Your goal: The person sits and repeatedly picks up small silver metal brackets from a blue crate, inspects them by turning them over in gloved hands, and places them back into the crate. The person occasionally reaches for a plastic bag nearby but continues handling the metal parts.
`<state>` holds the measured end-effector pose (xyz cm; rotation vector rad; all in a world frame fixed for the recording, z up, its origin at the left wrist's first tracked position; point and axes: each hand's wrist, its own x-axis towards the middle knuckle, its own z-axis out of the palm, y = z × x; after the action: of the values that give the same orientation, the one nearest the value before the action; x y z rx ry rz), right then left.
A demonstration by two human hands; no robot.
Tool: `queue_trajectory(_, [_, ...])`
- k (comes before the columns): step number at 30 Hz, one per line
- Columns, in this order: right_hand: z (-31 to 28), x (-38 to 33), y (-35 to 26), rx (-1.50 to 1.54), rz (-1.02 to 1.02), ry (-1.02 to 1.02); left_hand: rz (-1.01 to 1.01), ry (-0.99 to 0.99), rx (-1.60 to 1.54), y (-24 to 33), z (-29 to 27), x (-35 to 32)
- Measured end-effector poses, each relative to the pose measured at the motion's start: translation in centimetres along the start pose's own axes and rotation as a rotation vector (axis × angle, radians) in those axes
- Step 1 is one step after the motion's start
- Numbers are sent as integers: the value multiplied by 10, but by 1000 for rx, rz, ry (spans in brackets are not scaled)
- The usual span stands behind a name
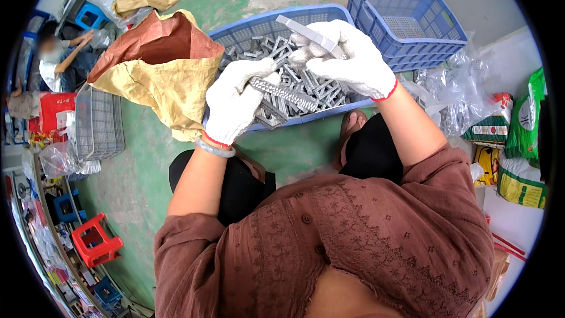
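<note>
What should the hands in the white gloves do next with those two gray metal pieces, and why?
Probably bring the two pieces together. The left hand holds a long gray ridged strip and the right hand holds a flat gray bar just above it, both over the blue basket full of similar parts. The bar's end already tilts toward the strip.

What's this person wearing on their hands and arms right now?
Both the left hand and right hand wear white knitted cotton gloves with thin red-trimmed cuffs. A pale translucent bangle circles the left wrist. The brown embroidered sleeves of a buttoned blouse are pushed up, leaving the forearms uncovered.
</note>
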<state>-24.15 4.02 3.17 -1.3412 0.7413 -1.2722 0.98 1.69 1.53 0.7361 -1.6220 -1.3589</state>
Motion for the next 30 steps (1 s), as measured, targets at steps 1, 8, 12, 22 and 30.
queue_trajectory(1, [-1, 0, 2, 55, -14, -15, -26, -7, -20, -1, -1, -1])
queue_trajectory(8, [-2, 3, -9, 270, 72, -166, -20, 66, 98, -7, -1, 10])
queue_trajectory(12, [-8, 3, -3, 344, 125, -232, -175, -125, -54, 8, -9, 13])
queue_trajectory(22, [-1, 3, -2, 299, 261, -172, -209, -130, -109, 9, 0, 6])
queue_trajectory(30, [1, 7, -2, 149, 404, -21, -144, -24, 55, 10, -3, 1])
